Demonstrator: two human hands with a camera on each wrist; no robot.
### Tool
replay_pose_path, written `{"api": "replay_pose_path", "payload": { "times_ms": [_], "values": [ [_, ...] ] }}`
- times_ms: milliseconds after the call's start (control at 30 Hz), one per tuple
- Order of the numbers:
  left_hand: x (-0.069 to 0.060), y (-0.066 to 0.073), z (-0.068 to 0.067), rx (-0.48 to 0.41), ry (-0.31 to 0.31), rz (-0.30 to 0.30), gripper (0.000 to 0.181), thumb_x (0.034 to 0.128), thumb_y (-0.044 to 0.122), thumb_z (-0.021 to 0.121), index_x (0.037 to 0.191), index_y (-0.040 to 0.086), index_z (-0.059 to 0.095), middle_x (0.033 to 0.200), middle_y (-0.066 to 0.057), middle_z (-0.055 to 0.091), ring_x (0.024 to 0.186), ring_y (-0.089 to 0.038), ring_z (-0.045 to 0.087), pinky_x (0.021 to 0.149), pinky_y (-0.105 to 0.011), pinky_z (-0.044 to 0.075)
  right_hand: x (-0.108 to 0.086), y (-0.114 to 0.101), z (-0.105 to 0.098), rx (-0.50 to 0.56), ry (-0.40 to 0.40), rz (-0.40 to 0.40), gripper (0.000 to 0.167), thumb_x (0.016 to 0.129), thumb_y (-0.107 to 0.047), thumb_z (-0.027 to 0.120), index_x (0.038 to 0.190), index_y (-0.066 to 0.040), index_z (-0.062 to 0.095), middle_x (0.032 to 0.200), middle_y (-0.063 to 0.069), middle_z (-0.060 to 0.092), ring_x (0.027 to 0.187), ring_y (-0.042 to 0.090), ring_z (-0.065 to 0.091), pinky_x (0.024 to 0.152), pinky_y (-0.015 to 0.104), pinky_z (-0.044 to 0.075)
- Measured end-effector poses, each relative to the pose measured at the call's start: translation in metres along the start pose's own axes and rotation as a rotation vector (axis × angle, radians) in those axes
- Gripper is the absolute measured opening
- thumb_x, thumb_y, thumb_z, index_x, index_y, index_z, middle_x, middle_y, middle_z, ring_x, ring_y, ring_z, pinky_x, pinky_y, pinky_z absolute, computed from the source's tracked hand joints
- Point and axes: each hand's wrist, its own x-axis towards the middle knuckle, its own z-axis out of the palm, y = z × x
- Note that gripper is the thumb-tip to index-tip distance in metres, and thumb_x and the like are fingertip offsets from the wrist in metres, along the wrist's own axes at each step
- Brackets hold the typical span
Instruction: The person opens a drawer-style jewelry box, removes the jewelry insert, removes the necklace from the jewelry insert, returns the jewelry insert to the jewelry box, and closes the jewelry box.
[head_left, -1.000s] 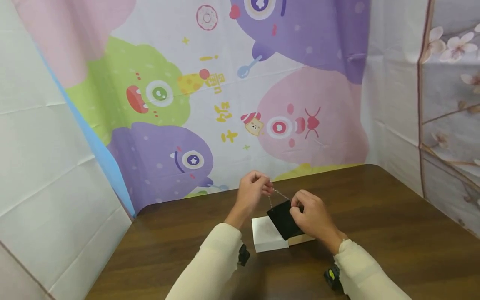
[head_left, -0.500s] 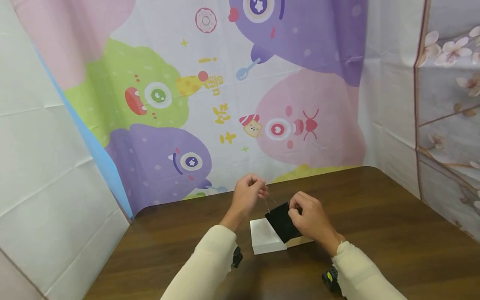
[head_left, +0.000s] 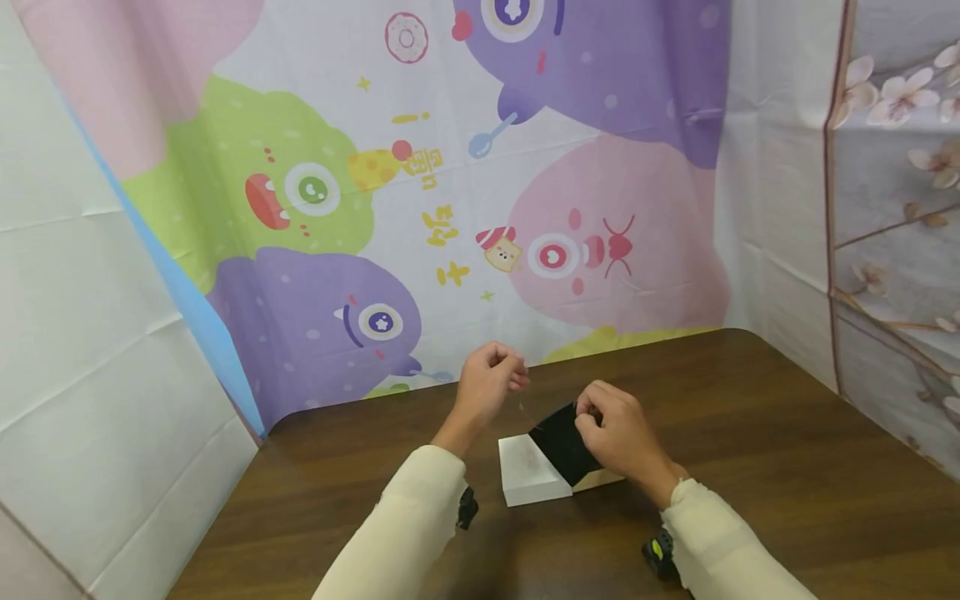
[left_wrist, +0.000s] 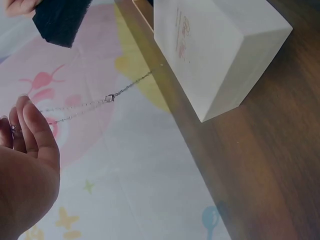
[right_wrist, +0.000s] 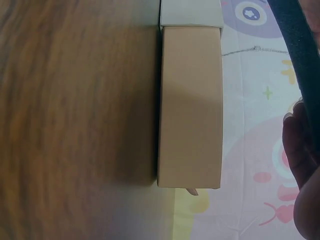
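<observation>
A thin silver chain (left_wrist: 109, 98) hangs from the left hand (head_left: 489, 379), whose curled fingers hold it above the table. The chain's small clasp and loose tail show in the left wrist view. The right hand (head_left: 621, 425) pinches a black, flat, soft-looking piece (head_left: 564, 443) by its upper edge, tilted over the box. Under it lies a box with a white part (head_left: 531, 471) on the left and a tan part (right_wrist: 191, 107) on the right. The black piece hides some of the box from the head view.
The box stands on a brown wooden table (head_left: 360, 500). Behind the table hangs a cloth with cartoon figures (head_left: 322, 317), and a flowered cloth (head_left: 900, 250) hangs at the right.
The left hand has moved a little left, and the chain has come away from the black piece's top corners. The right hand keeps its pinch, nearly in place.
</observation>
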Motion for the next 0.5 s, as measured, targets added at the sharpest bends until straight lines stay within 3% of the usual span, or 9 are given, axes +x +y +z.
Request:
{"api": "replay_pose_path", "payload": {
  "times_ms": [233, 500],
  "values": [
    [-0.0011, 0.0015, 0.0000, 0.001, 0.009, -0.007, 0.015, 0.0977, 0.010, 0.057, 0.095, -0.003, 0.064, 0.093, -0.021, 0.068, 0.077, -0.023, 0.068, 0.074, -0.036, 0.057, -0.0003, 0.0002, -0.0008, -0.011, -0.008, 0.005, 0.028, 0.080, 0.005, 0.060, 0.073, -0.022, 0.053, 0.073, -0.011, 0.047, 0.060, 0.007, 0.042, 0.055, 0.027, 0.039],
    [-0.0089, 0.0079, 0.0030, 0.138, 0.023, 0.059, 0.015, 0.0989, 0.015, 0.060, 0.097, 0.005, 0.072, 0.090, -0.007, 0.071, 0.080, -0.026, 0.070, 0.070, -0.032, 0.056, -0.0006, -0.0013, -0.0009, -0.023, -0.022, 0.015, 0.028, 0.081, 0.003, 0.061, 0.073, -0.022, 0.053, 0.073, -0.012, 0.046, 0.061, 0.007, 0.043, 0.056, 0.027, 0.040]
  ]
}}
